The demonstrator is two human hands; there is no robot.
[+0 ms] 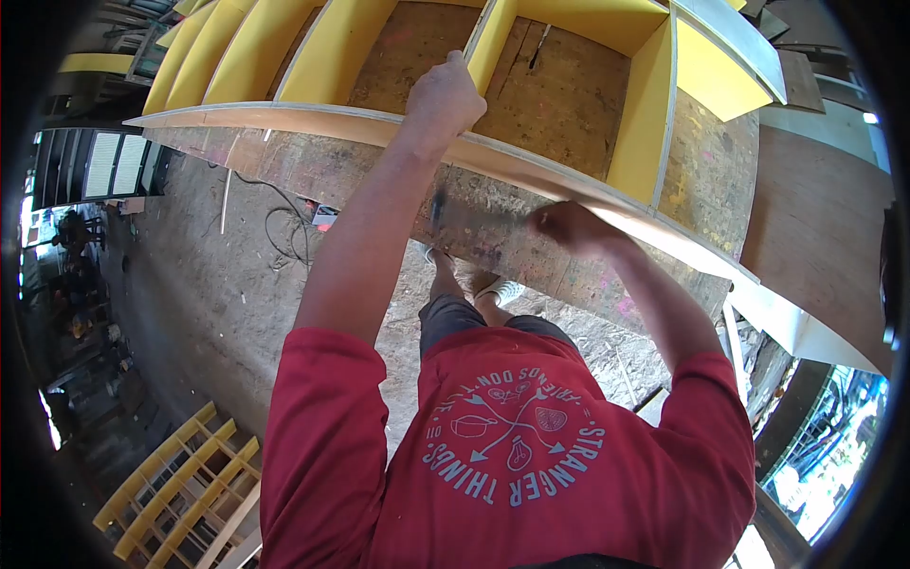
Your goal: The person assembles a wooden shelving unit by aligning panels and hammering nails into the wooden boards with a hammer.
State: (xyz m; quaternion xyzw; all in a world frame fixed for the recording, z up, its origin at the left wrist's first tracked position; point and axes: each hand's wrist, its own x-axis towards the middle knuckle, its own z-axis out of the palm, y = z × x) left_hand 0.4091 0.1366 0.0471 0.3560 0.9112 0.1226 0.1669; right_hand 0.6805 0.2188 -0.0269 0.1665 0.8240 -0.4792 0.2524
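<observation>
My left hand (445, 100) is closed at the near end of a yellow divider board (494, 43), its fingers partly hidden behind the knuckles. This divider stands upright inside a curved wooden frame (322, 116) with yellow compartments. My right hand (573, 228) is wrapped round the handle of a hammer (439, 209). Motion blurs the hammer, and its head points left, in front of the frame's long curved side. A gap separates the hammer head from my left hand.
The frame lies on a stained wooden workbench (569, 275). Brown plywood (806, 237) is at the right. A cable (284, 213) curls on the floor left of the bench. Another yellow slatted frame (185, 484) stands at lower left.
</observation>
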